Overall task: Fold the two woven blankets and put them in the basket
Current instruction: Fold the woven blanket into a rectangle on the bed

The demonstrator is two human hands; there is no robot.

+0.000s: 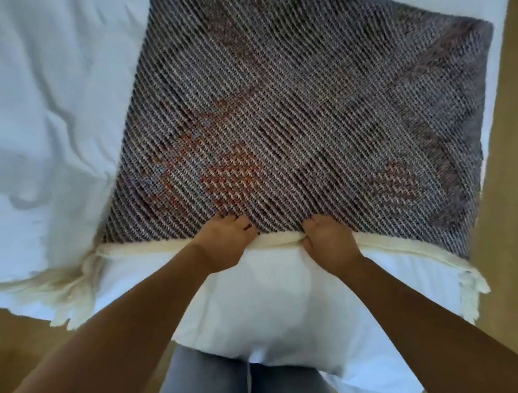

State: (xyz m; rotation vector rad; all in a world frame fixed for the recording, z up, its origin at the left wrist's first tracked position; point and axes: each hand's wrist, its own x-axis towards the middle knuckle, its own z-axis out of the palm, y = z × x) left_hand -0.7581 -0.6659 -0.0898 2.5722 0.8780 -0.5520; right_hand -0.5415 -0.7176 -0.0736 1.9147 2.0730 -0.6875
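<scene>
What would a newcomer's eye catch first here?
The grey woven blanket with orange patches, spread across the white bed, fills the centre. The left hand and right hand grip its near cream edge side by side. Cream fringe trails off its near left corner.

The woven blanket [291, 107] runs off the top edge of view.

Soft, even daylight; faint shadows just below the fingers [236, 223]; slight overall blur, wide-angle bending toward the edges.
</scene>
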